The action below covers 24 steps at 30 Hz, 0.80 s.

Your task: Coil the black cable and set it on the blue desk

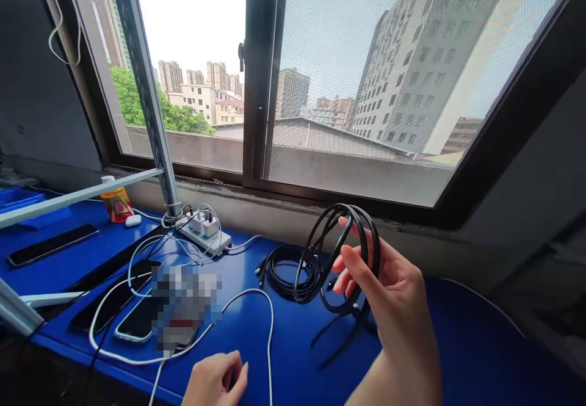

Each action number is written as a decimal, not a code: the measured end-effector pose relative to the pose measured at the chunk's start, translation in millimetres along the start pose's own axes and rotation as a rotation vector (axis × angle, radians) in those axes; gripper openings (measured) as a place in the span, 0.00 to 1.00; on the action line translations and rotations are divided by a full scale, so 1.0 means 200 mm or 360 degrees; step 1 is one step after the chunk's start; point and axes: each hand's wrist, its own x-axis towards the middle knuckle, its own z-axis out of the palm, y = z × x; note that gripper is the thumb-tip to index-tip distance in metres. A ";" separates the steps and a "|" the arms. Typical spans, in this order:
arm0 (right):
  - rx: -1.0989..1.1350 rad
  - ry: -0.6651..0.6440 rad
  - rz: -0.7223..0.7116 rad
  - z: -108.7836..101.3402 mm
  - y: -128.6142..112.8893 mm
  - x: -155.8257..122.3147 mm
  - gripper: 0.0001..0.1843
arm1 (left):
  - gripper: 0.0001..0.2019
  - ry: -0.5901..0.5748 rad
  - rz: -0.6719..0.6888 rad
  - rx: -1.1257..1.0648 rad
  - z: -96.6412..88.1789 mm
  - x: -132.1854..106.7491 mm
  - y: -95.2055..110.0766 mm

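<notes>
A loosely coiled black cable (336,256) is held up above the blue table by my right hand (394,284), its loops passing between the thumb and fingers. The loose ends of the cable hang down below the hand. Behind it on the table lies another coiled black cable (286,275), with its plugs pointing left. My left hand (215,378) is low at the table's front edge, fingers curled in and nothing visible in them. Close by, a white cable (270,333) runs in a wide curve across the table (242,345).
A white power strip (206,235) with several plugs sits by the wall. Phones (132,320) and a blurred-out item (187,302) lie left of centre. A metal shelf frame (151,88) stands on the left, near an orange-red pouch (117,203). Behind is a window (260,88).
</notes>
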 end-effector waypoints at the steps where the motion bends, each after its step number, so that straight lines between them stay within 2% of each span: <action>1: -0.0004 -0.0051 -0.0003 0.00 0.00 -0.01 0.22 | 0.22 -0.0001 -0.0052 -0.0126 -0.02 0.01 0.03; 4: -0.0011 -0.0182 0.0004 0.02 -0.02 -0.03 0.22 | 0.20 0.0072 -0.0147 -0.0484 -0.12 0.08 0.20; 6: 0.0003 -0.0238 0.0005 0.04 -0.03 -0.05 0.20 | 0.18 0.0249 -0.0126 -0.0591 -0.22 0.16 0.36; 9: 0.0028 -0.0332 -0.0020 0.06 -0.04 -0.06 0.19 | 0.18 0.0474 0.0108 -0.0617 -0.37 0.28 0.59; 10: 0.0035 -0.0377 -0.0015 0.06 -0.04 -0.06 0.19 | 0.18 0.0488 0.0198 -0.0624 -0.41 0.31 0.66; 13: 0.0056 -0.0565 0.0079 0.07 -0.03 -0.07 0.22 | 0.21 0.0329 0.0262 -0.0810 -0.49 0.39 0.80; 16: 0.0066 -0.0689 0.0159 0.08 -0.02 -0.07 0.23 | 0.23 0.0074 0.0200 -0.1023 -0.51 0.44 0.86; 20: 0.0014 -0.0499 0.0213 0.09 0.02 -0.06 0.23 | 0.18 -0.0386 0.0040 -0.1275 -0.52 0.49 0.86; 22: 0.0035 -0.0294 0.0253 0.08 0.03 -0.05 0.25 | 0.18 -0.0390 0.0033 -0.1409 -0.54 0.52 0.85; 24: 0.0130 -0.0026 0.0289 0.08 0.02 -0.03 0.28 | 0.20 -0.0136 0.0101 -0.1549 -0.56 0.56 0.83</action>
